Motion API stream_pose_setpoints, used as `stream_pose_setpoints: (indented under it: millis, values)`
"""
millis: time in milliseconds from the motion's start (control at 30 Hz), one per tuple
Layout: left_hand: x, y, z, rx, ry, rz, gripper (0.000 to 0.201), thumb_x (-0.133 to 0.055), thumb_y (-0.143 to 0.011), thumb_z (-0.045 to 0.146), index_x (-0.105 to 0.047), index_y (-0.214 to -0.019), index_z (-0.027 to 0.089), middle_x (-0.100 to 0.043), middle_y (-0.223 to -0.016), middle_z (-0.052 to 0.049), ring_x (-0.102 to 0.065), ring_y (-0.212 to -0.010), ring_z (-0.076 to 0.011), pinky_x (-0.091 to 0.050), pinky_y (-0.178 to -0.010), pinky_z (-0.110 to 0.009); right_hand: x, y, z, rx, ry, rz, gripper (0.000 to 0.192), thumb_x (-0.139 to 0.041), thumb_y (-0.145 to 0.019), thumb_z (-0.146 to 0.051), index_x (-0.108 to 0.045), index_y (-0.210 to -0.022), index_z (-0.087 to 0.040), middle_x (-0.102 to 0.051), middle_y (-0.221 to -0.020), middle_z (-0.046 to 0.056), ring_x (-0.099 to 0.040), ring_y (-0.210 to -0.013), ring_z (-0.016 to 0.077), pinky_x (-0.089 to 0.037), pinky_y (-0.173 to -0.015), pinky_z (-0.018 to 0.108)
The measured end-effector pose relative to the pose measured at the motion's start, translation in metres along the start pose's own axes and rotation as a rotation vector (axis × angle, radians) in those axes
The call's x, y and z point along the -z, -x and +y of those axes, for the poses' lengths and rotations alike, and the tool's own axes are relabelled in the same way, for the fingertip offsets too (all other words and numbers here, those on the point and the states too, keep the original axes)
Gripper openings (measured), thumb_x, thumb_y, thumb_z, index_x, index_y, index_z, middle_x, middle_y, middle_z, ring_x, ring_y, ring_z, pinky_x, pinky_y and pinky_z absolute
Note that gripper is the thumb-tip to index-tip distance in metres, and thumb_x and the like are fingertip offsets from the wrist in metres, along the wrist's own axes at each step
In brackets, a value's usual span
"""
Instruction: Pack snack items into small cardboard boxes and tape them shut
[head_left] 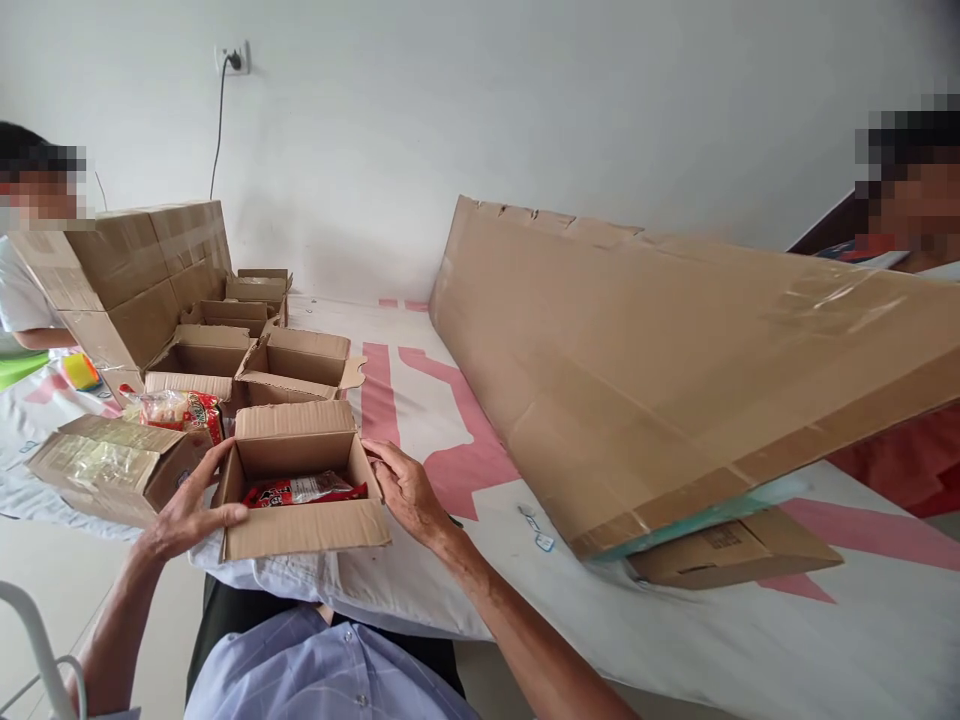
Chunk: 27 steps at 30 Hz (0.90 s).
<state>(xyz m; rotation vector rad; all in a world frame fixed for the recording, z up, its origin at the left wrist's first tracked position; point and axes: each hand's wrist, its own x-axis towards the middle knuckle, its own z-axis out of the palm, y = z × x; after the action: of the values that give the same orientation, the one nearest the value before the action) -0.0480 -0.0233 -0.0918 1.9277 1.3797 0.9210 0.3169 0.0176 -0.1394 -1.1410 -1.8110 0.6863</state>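
Note:
An open cardboard box [304, 535] rests at the table's front edge, its long flaps folded outward. Inside lies a red snack packet [311, 490] with a clear window. My left hand [191, 510] grips the box's left side, thumb over the near corner. At the right wall, my right hand [405, 485] holds the box with its fingers bent around the edge. Left of this box sits a taped cardboard box [105, 465], and behind that one lies another red and clear snack packet [176, 408].
Several open boxes [300, 365] stand behind, beside a stack of closed cartons [142, 260]. A large cardboard sheet [637, 380] leans across the right, with a small carton [735, 550] under its lower edge. People sit at far left and far right. A cloth [465, 600] covers the table.

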Motion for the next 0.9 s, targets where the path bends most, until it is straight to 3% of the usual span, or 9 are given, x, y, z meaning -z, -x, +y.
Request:
stream_pose_setpoints:
  millis: [100,267,367,433,500,600,700,800,900]
  values:
    - [-0.006,0.008,0.005,-0.013,0.041,-0.036,0.138,-0.094,-0.067,0.071,-0.024,-0.177,0.027,-0.035,-0.178,-0.018,-0.036,-0.162,-0.05,-0.039,-0.129,-0.065,0.005,0.005,-0.001,0.011,-0.012,-0.001,0.047,-0.04,-0.105,-0.025,-0.068,-0.143,-0.025,-0.074,-0.14,0.012,-0.069,-0.131,0.0274,-0.056,-0.116,0.046]
    - [-0.014,0.018,0.018,-0.056,-0.08,-0.004,0.14,-0.1,-0.065,0.058,-0.021,-0.178,0.031,-0.031,-0.177,-0.016,-0.028,-0.165,-0.0497,-0.027,-0.134,-0.069,0.024,-0.007,-0.048,0.164,0.282,-0.008,0.04,-0.041,-0.109,-0.022,-0.076,-0.127,-0.024,-0.073,-0.139,0.014,-0.067,-0.132,0.0298,-0.052,-0.119,0.048]
    - [-0.016,0.022,0.021,-0.047,-0.097,0.009,0.137,-0.1,-0.067,0.049,-0.021,-0.178,0.033,-0.03,-0.178,-0.016,-0.028,-0.165,-0.0489,-0.025,-0.135,-0.069,0.019,-0.023,-0.089,0.234,0.479,-0.31,0.032,-0.047,-0.108,-0.017,-0.078,-0.116,-0.022,-0.076,-0.126,0.013,-0.073,-0.116,0.0275,-0.056,-0.106,0.042]
    - [-0.018,0.023,0.021,-0.054,-0.099,0.025,0.138,-0.101,-0.066,0.048,-0.022,-0.178,0.032,-0.031,-0.177,-0.016,-0.029,-0.165,-0.0497,-0.025,-0.134,-0.07,0.007,-0.034,-0.11,0.231,0.638,-0.548,0.023,-0.057,-0.102,-0.015,-0.078,-0.111,-0.019,-0.078,-0.118,0.013,-0.075,-0.108,0.0279,-0.058,-0.096,0.039]
    - [-0.021,0.023,0.02,-0.076,-0.092,0.033,0.139,-0.102,-0.064,0.047,-0.022,-0.178,0.032,-0.031,-0.177,-0.018,-0.029,-0.165,-0.0504,-0.025,-0.134,-0.071,-0.012,-0.043,-0.121,0.257,0.766,-0.704,0.021,-0.064,-0.097,-0.012,-0.077,-0.112,-0.016,-0.078,-0.121,0.016,-0.075,-0.109,0.031,-0.058,-0.094,0.039]
    - [-0.026,0.022,0.017,-0.089,-0.075,0.034,0.144,-0.104,-0.061,0.046,-0.021,-0.178,0.031,-0.031,-0.177,-0.019,-0.028,-0.165,-0.0511,-0.025,-0.134,-0.071,-0.041,-0.058,-0.124,0.303,0.826,-0.854,0.025,-0.064,-0.094,-0.008,-0.077,-0.115,-0.015,-0.078,-0.123,0.02,-0.076,-0.113,0.0342,-0.058,-0.095,0.042]
    - [-0.031,0.022,0.015,-0.067,-0.055,0.031,0.147,-0.105,-0.06,0.046,-0.019,-0.179,0.032,-0.03,-0.177,-0.018,-0.027,-0.165,-0.0512,-0.024,-0.134,-0.071,-0.06,-0.072,-0.119,0.255,0.843,-1.022,0.024,-0.07,-0.087,-0.007,-0.078,-0.108,-0.015,-0.081,-0.115,0.019,-0.079,-0.11,0.0349,-0.059,-0.091,0.04]
    - [-0.033,0.022,0.012,-0.047,-0.034,0.024,0.147,-0.105,-0.06,0.047,-0.019,-0.179,0.031,-0.028,-0.178,-0.018,-0.027,-0.166,-0.0498,-0.025,-0.135,-0.068,-0.066,-0.082,-0.112,0.214,0.847,-1.118,0.032,-0.076,-0.076,-0.007,-0.079,-0.107,-0.016,-0.083,-0.107,0.016,-0.081,-0.104,0.0346,-0.06,-0.081,0.037]
    - [-0.034,0.022,0.011,-0.038,-0.022,0.013,0.149,-0.105,-0.058,0.049,-0.02,-0.179,0.028,-0.027,-0.178,-0.019,-0.028,-0.166,-0.049,-0.025,-0.136,-0.066,-0.062,-0.083,-0.108,0.185,0.814,-1.143,0.048,-0.074,-0.076,-0.008,-0.077,-0.123,-0.017,-0.083,-0.119,0.016,-0.081,-0.11,0.0336,-0.06,-0.08,0.034]
